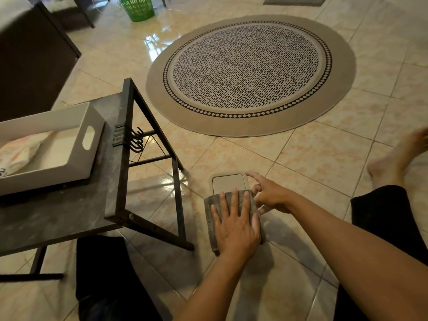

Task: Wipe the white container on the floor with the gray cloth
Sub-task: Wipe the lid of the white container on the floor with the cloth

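Observation:
A small white container (228, 181) with a rounded rectangular lid lies on the tiled floor in front of me. A gray cloth (209, 216) is spread over its near half. My left hand (235, 224) lies flat on the cloth with fingers spread, pressing it down onto the container. My right hand (269, 193) is at the container's right edge, fingers curled against its side and one fingertip near the far right corner. The near part of the container is hidden under the cloth.
A low black metal-framed table (111, 181) stands at the left, bearing a white tray (92, 117) with a bag in it. A round patterned rug (250, 75) lies ahead and a green basket (136, 6) at the back. My legs and a bare foot (391, 163) flank the container.

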`<state>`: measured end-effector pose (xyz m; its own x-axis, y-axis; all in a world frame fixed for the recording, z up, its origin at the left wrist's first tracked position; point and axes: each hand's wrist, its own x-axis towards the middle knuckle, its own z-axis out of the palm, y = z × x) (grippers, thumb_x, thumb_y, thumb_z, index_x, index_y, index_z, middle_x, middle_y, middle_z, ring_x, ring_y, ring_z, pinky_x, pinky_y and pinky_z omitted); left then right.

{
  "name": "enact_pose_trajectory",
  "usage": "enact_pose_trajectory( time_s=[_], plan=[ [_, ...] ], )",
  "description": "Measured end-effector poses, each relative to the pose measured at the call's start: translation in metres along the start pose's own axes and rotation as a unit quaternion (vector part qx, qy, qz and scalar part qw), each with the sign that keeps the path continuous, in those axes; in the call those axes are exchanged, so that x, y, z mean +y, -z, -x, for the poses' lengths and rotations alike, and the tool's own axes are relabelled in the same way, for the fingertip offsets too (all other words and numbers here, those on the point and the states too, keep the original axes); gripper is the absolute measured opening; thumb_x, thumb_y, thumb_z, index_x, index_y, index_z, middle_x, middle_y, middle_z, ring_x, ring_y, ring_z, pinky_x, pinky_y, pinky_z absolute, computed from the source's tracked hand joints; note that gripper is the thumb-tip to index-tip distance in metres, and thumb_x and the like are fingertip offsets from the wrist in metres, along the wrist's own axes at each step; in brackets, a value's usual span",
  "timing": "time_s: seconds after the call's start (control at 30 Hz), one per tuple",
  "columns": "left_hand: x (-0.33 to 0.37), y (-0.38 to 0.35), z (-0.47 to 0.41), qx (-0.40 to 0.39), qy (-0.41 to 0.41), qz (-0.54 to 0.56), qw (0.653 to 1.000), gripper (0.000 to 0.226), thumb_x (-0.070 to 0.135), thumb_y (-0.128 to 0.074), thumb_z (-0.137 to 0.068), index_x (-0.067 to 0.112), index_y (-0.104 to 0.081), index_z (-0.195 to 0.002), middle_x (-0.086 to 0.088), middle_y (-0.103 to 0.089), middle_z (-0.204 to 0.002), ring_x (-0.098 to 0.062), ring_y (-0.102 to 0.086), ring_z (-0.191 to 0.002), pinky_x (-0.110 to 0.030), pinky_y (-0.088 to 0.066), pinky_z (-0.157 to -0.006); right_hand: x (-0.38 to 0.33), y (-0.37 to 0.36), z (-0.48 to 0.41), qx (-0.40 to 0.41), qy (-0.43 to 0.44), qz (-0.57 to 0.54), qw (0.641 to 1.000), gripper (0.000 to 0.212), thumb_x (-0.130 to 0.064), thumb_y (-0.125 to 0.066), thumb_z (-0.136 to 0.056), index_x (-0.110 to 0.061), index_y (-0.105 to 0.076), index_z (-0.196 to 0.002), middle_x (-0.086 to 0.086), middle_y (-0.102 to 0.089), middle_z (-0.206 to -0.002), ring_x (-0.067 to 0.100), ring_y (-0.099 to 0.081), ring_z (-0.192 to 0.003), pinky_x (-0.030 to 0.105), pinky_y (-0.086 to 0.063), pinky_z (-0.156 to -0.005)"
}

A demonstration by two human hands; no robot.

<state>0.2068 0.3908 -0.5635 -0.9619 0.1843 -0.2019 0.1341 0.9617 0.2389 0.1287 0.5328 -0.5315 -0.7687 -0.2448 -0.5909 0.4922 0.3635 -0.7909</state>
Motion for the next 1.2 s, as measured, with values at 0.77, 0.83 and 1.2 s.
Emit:
enact_pose_trajectory(
  time_s=[0.77, 0.83, 1.2],
  plan=[
    [-0.021, 0.011, -0.043, 0.016, -0.064, -0.034, 0.997, 0.058, 0.047, -0.015, -0.102, 0.039, 0.011, -0.154, 0.005, 0.021, -0.162, -0.025, 0.03, -0.145, -0.057, 0.011, -0.117, -0.009, 0.006, -0.003, -0.049, -0.009, -0.021, 0.999, 0.1, 0.024, -0.051, -0.082, -0.041, -0.018, -0.15, 0.021, -0.054, -0.1, 0.024, -0.064, -0.077, 0.043, -0.063, -0.067],
    [-0.026, 0.015, -0.047, 0.019, -0.035, -0.016, 0.999, 0.059, 0.049, -0.008, -0.099, 0.038, 0.012, -0.154, 0.005, 0.023, -0.162, -0.025, 0.031, -0.145, -0.057, 0.011, -0.118, -0.007, 0.006, -0.003, -0.043, -0.012, -0.034, 0.998, 0.098, 0.022, -0.054, -0.082, -0.04, -0.021, -0.15, 0.016, -0.054, -0.09, 0.021, -0.064, -0.074, 0.042, -0.063, -0.066],
    [-0.026, 0.019, -0.058, 0.026, -0.013, -0.019, 0.999, 0.058, 0.045, -0.013, -0.102, 0.038, 0.012, -0.154, 0.004, 0.024, -0.162, -0.024, 0.03, -0.145, -0.057, 0.01, -0.118, -0.003, 0.004, 0.001, -0.024, -0.002, -0.029, 0.999, 0.096, 0.02, -0.056, -0.083, -0.041, -0.024, -0.149, 0.014, -0.054, -0.086, 0.021, -0.065, -0.073, 0.047, -0.063, -0.072]
  ],
)
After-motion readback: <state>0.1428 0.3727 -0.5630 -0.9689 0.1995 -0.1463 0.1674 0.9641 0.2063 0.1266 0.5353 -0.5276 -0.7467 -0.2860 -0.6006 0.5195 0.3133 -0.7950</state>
